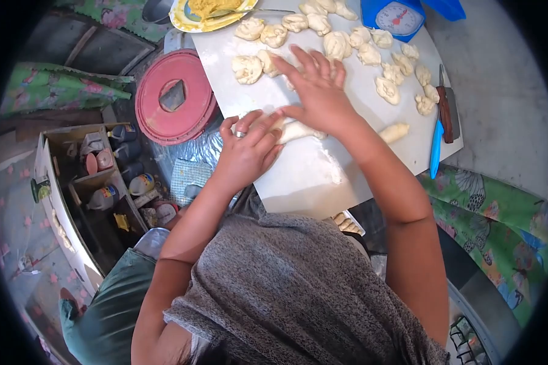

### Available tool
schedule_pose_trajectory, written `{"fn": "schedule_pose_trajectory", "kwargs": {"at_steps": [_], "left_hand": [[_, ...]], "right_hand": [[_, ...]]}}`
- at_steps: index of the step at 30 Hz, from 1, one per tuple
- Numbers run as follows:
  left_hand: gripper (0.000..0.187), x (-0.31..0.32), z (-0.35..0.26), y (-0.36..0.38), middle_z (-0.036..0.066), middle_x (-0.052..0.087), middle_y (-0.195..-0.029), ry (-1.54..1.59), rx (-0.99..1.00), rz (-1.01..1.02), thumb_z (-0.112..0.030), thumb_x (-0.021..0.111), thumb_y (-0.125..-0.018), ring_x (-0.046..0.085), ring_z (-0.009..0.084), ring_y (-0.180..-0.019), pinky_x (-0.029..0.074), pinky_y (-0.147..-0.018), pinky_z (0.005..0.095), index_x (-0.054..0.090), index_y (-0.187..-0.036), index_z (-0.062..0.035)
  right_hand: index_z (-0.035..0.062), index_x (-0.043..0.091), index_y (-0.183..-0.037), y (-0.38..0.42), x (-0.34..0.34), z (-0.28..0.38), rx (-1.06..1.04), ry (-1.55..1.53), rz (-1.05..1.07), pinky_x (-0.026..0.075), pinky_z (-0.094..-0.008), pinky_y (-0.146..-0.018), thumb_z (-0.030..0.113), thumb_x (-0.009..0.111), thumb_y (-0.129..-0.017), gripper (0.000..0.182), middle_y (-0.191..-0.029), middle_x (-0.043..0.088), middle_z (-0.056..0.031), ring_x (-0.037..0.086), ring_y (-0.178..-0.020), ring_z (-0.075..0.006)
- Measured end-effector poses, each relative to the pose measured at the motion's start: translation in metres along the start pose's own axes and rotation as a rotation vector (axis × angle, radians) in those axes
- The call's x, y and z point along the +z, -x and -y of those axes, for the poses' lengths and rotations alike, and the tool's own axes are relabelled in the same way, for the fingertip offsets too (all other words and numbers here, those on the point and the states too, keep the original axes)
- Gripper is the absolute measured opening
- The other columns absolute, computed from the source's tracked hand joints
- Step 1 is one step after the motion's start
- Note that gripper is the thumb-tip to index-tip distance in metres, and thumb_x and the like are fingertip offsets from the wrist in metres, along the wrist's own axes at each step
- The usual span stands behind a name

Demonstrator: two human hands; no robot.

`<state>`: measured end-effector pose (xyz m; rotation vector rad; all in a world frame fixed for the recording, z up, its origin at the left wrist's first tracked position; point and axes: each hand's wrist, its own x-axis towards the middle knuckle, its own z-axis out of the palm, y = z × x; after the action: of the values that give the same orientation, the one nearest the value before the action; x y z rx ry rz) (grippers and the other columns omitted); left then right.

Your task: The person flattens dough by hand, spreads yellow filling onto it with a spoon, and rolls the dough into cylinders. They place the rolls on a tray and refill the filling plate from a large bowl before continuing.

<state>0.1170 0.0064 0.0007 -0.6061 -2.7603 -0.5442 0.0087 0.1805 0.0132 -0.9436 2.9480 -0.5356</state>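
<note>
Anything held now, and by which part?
The left hand covers one end of the dough roll; gripping cannot be told. The spread right hand shows no hold.

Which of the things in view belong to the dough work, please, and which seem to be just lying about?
Belong to the job, by the look of it:
- dough roll
- dough lumps
- table
- yellow paste, probably
- scale, probably

Apparently just lying about:
- red lid
- bottles
- checked cloth
</note>
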Motion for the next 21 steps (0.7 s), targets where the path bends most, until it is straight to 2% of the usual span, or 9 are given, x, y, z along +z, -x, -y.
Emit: {"fn": "schedule_pose_trajectory", "kwargs": {"at_steps": [3, 4, 8, 10, 13, 14, 17, 20, 21], "left_hand": [[0.027, -0.001, 0.004, 0.001, 0.004, 0.053, -0.133, -0.012, 0.044, 0.069, -0.026, 0.071, -0.077, 0.05, 0.0226, -0.119, 0.027, -0.096, 0.0468, 0.065, -0.099, -0.0112], [0.027, 0.0, 0.004, 0.001, 0.004, 0.054, -0.131, 0.0, 0.037, 0.07, -0.026, 0.07, -0.078, 0.05, 0.0231, -0.119, 0.026, -0.098, 0.047, 0.065, -0.1, -0.0113], [0.026, -0.003, 0.002, -0.002, 0.004, 0.056, -0.128, 0.035, -0.001, 0.084, -0.026, 0.07, -0.078, 0.05, 0.0245, -0.118, 0.026, -0.096, 0.0468, 0.064, -0.1, -0.0114], [0.027, -0.001, 0.003, -0.002, 0.004, 0.055, -0.128, 0.061, -0.003, 0.079, -0.026, 0.07, -0.078, 0.05, 0.025, -0.118, 0.027, -0.095, 0.0466, 0.064, -0.099, -0.0113], [0.029, 0.002, 0.005, 0.002, 0.004, 0.055, -0.128, 0.073, 0.0, 0.054, -0.026, 0.071, -0.077, 0.049, 0.0256, -0.118, 0.028, -0.092, 0.0462, 0.064, -0.1, -0.011], [0.029, 0.002, 0.005, 0.003, 0.005, 0.055, -0.128, 0.058, 0.0, 0.027, -0.027, 0.071, -0.077, 0.049, 0.0258, -0.119, 0.028, -0.091, 0.0461, 0.064, -0.1, -0.0109], [0.03, 0.001, 0.003, 0.002, 0.006, 0.056, -0.125, 0.044, -0.008, 0.013, -0.028, 0.07, -0.077, 0.049, 0.0252, -0.118, 0.027, -0.093, 0.0469, 0.064, -0.101, -0.0108], [0.031, -0.003, 0.003, -0.002, 0.005, 0.057, -0.123, 0.028, 0.006, 0.065, -0.028, 0.07, -0.077, 0.049, 0.0249, -0.118, 0.027, -0.095, 0.0477, 0.064, -0.102, -0.0109], [0.031, -0.004, 0.004, -0.002, 0.005, 0.057, -0.123, 0.027, 0.01, 0.061, -0.028, 0.07, -0.077, 0.049, 0.0249, -0.118, 0.027, -0.095, 0.0477, 0.064, -0.102, -0.0109]], "right_hand": [[0.0274, 0.03, -0.146, 0.012, 0.003, -0.013, 0.111, 0.06, -0.1, 0.006, -0.0622, -0.108, 0.05, 0.073, -0.071, 0.09, -0.155, 0.017, -0.0111, 0.014, -0.141, -0.0366], [0.0274, 0.028, -0.147, 0.013, 0.0, -0.017, 0.129, 0.018, -0.106, 0.005, -0.0635, -0.108, 0.054, 0.071, -0.071, 0.091, -0.157, 0.011, -0.011, 0.011, -0.142, -0.0371], [0.0272, 0.026, -0.148, 0.017, 0.007, -0.018, 0.151, 0.083, -0.055, 0.003, -0.066, -0.107, 0.055, 0.069, -0.073, 0.091, -0.157, 0.009, -0.0113, 0.009, -0.143, -0.0377], [0.0274, 0.025, -0.148, 0.008, 0.003, -0.017, 0.077, 0.011, -0.169, 0.0, -0.0683, -0.106, 0.056, 0.067, -0.074, 0.09, -0.157, 0.008, -0.0118, 0.008, -0.143, -0.0384], [0.0281, 0.024, -0.148, 0.002, 0.017, -0.004, 0.081, 0.02, -0.059, -0.002, -0.0695, -0.105, 0.055, 0.066, -0.076, 0.089, -0.157, 0.008, -0.0113, 0.007, -0.143, -0.0385], [0.0291, 0.023, -0.148, -0.004, 0.018, -0.003, 0.1, 0.038, -0.117, -0.001, -0.0677, -0.105, 0.056, 0.068, -0.074, 0.091, -0.156, 0.008, -0.0149, 0.009, -0.142, -0.0398], [0.0301, 0.022, -0.149, -0.01, 0.023, 0.0, 0.045, 0.054, -0.078, -0.002, -0.0689, -0.105, 0.053, 0.067, -0.077, 0.088, -0.157, 0.006, -0.0123, 0.007, -0.143, -0.0382], [0.0256, 0.03, -0.146, -0.017, 0.016, 0.0, 0.075, 0.241, -0.233, 0.006, -0.0627, -0.108, 0.05, 0.067, -0.078, 0.081, -0.154, 0.019, -0.0118, 0.016, -0.141, -0.0366], [0.0256, 0.03, -0.146, -0.015, 0.009, -0.001, 0.075, 0.244, -0.238, 0.006, -0.0627, -0.108, 0.05, 0.067, -0.078, 0.081, -0.154, 0.019, -0.0118, 0.016, -0.141, -0.0366]]}}
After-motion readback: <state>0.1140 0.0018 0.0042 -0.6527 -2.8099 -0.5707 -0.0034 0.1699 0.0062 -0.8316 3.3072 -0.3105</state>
